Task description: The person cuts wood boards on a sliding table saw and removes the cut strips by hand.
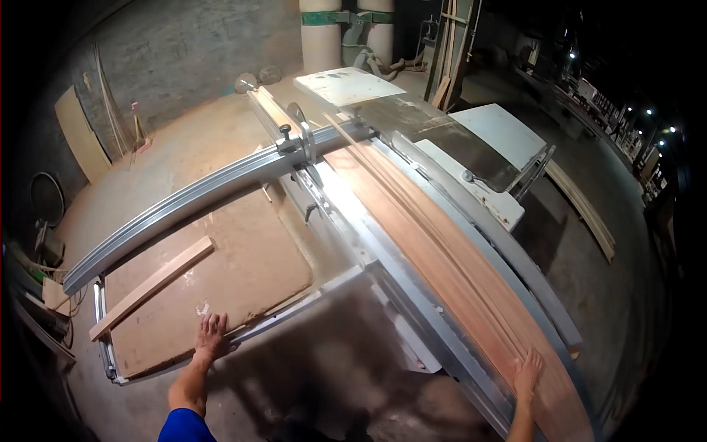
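Observation:
My left hand (211, 335) rests on the front edge of a brown panel (243, 243), fingers laid over its surface and not holding anything. That panel lies in a metal frame on the left side of a sliding table saw. A narrow wooden strip (151, 287) lies at a slant on it, beyond my left hand. Over on the right, my right hand (528, 374) lies on long reddish wooden boards (442, 250), its fingers stretched out. These boards lie lengthwise along the metal saw table (412, 287). Where they touch each other is hard to make out.
A long aluminium crosscut fence (191, 184) spans the panel's far side, with a black clamp knob (285, 131) near its right end. White table extensions (486, 136) stand beyond the saw. Dust collector bags (322, 40) stand by the back wall, and planks (582, 206) lie at right.

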A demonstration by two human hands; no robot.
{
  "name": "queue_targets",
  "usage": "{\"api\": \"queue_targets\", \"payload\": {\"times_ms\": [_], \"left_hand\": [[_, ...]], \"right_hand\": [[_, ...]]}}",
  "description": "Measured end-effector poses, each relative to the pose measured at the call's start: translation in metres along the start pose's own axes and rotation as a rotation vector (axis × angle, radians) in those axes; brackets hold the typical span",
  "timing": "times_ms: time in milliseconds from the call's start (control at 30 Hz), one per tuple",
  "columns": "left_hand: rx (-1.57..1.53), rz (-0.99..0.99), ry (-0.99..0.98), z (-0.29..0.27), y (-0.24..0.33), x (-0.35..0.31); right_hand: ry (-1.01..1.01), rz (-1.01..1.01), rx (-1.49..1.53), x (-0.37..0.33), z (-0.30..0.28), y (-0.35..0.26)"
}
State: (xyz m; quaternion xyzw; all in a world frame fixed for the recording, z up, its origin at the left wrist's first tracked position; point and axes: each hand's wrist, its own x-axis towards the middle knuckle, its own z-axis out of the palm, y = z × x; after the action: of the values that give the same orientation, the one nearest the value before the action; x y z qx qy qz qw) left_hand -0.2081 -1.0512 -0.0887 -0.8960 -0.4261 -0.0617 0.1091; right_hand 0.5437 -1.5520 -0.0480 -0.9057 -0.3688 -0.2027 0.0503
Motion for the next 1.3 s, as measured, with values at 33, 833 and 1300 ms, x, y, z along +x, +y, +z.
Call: {"api": "queue_targets", "payload": {"times_ms": [33,833,1300], "left_hand": [[-0.001,0.001,0.001,-0.002,0.011,-0.004],[-0.021,-0.060,0.260,-0.006,-0.021,-0.121],[-1.562,-0.278,-0.034,-0.221,-0.138,-0.051]], "right_hand": [[-0.022,0.010,0.041,-0.002,-0.002,0.009],[-0.272,-0.002,0.396,-0.239,-0.397,-0.233],[-0.520,0.124,0.957,-0.354,-0.407,-0.355]]}}
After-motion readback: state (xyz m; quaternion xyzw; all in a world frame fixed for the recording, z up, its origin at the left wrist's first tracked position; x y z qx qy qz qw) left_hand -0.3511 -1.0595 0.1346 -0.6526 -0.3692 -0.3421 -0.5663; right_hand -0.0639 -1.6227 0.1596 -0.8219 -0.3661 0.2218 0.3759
